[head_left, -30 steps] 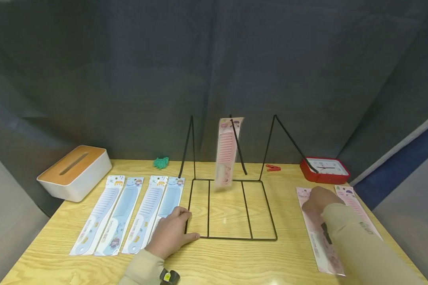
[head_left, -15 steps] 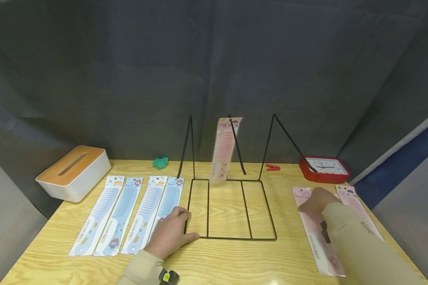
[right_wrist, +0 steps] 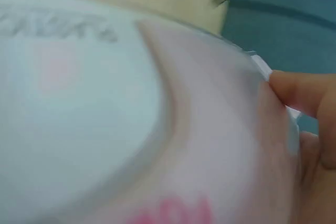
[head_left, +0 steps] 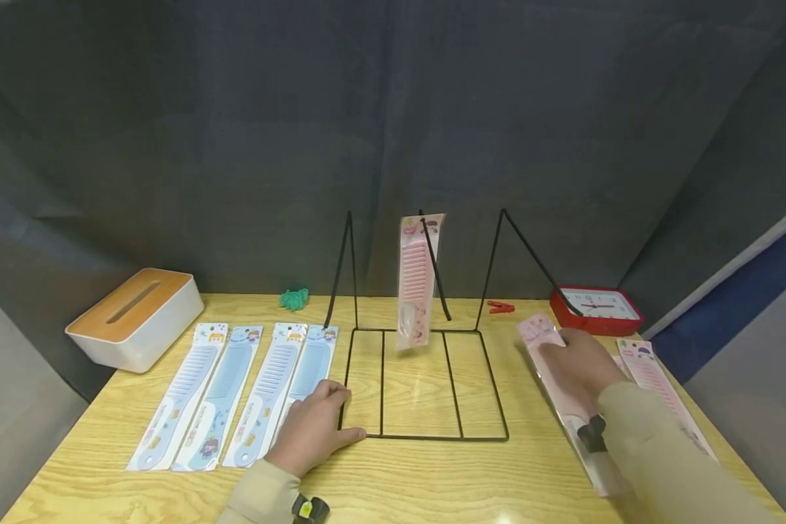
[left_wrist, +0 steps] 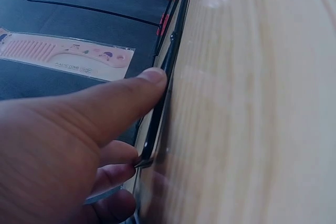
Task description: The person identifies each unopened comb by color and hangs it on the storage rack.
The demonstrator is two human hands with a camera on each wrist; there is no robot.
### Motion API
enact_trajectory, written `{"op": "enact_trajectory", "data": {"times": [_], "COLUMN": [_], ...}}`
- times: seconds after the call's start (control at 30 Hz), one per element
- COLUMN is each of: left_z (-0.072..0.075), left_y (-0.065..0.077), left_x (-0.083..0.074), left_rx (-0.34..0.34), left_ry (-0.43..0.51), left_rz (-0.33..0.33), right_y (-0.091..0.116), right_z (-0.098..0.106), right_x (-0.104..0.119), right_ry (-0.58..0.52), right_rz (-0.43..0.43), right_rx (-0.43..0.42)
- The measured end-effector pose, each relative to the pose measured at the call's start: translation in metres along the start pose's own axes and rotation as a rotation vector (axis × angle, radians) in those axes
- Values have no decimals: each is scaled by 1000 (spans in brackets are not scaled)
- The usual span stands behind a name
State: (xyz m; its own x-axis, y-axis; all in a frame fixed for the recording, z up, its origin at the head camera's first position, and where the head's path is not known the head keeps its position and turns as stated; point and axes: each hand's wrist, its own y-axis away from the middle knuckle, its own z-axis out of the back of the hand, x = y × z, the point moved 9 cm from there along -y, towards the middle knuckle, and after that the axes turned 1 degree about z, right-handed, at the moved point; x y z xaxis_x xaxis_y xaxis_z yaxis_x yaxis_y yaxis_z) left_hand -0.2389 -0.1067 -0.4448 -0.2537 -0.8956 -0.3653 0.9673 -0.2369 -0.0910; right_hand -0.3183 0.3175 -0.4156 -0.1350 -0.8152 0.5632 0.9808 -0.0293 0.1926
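Note:
A black wire rack (head_left: 432, 438) with three upright hooks stands on the wooden table. My left hand (head_left: 311, 429) holds its front left corner; in the left wrist view the thumb (left_wrist: 152, 76) lies on the bar and the fingertips touch the corner. From the middle hook hangs a pink comb in clear packaging (head_left: 414, 280). My right hand (head_left: 579, 362) pinches a second packaged pink comb (head_left: 540, 331) by its edge, the far end tilted up off the table. Under my right forearm, partly hidden, lies another packaged pink comb (head_left: 651, 375).
Several packaged blue combs (head_left: 223, 393) lie in a row left of the rack. A white tissue box with a wooden lid (head_left: 147, 313) stands behind them. Along the back are a green tangle (head_left: 295, 299), a red clip (head_left: 501, 307) and a red clock (head_left: 596, 309).
My right hand has lifted the pink comb's far end and drawn it slightly left. The hanging comb sways a little. My left hand stays at the rack's corner.

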Motion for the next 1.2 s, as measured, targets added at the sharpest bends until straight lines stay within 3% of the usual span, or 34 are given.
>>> {"op": "enact_trajectory", "data": {"times": [0.07,0.17,0.3,0.47,0.63,0.77,1.0,1.2], "left_z": [0,0,0,-1,0,2,1,0], "left_y": [0,0,1,1,2,1,2,2], "left_x": [0,0,1,1,1,0,1,1], "left_rx": [4,6,-1,-6,-5,-8,-4,-4], "left_ry": [0,2,-1,-2,13,9,13,14], "left_rz": [-1,4,6,-3,-3,-7,-5,-3], "right_y": [13,36,73,122,158,168,165,159], "right_z": [3,7,6,-10,-14,-10,-8,-9], "right_x": [21,60,116,172,209,221,226,223], "right_ry": [-68,-123,-175,-360,-480,-529,-571,-566], "right_rz": [25,129,325,573,774,811,808,757], "right_rx": [-30,-81,-142,-83,-37,-48,-63,-59]}}
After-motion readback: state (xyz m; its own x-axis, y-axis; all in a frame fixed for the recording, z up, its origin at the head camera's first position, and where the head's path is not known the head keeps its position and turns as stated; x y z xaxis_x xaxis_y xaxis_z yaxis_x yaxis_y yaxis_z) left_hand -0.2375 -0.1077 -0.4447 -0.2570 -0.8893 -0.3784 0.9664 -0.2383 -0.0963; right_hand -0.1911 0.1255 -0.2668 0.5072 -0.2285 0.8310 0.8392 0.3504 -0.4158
